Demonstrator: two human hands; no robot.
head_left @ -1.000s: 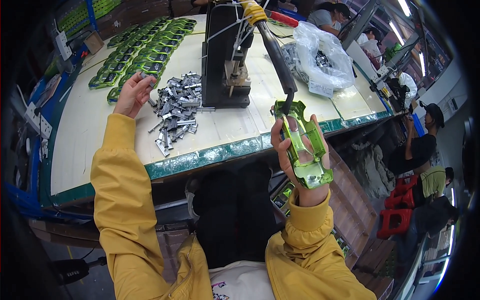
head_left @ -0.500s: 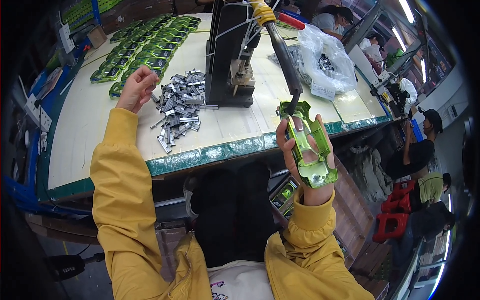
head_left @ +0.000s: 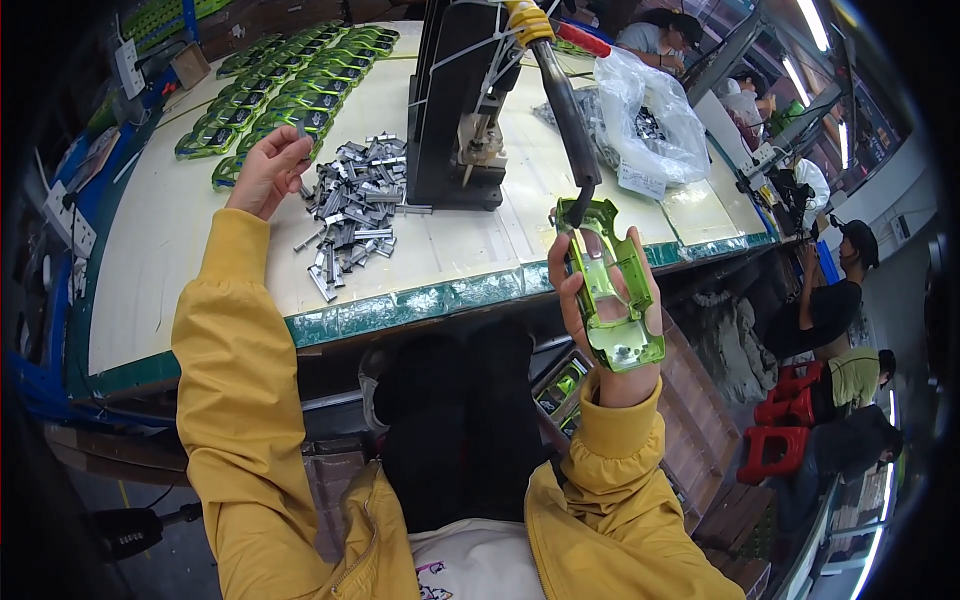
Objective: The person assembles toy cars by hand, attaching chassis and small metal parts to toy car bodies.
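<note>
Right-hand grip (head_left: 575, 305) cradles the green shell (head_left: 634, 284) beneath the black nozzle (head_left: 582, 180), by the desk (head_left: 470, 245); holding it steady seems best (left-hand grip (head_left: 266, 172) pinched closed near grey pieces (head_left: 356, 205), contents unclear).

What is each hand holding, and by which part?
Right hand: green shell, held from beneath by its long sides. Left hand: fingers pinched; whether they hold anything cannot be told.

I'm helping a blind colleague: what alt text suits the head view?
A person's right hand holds a green toy-car shell at the tip of a black tube; the left hand is near piled metallic parts and rows of green shells on a table.
</note>
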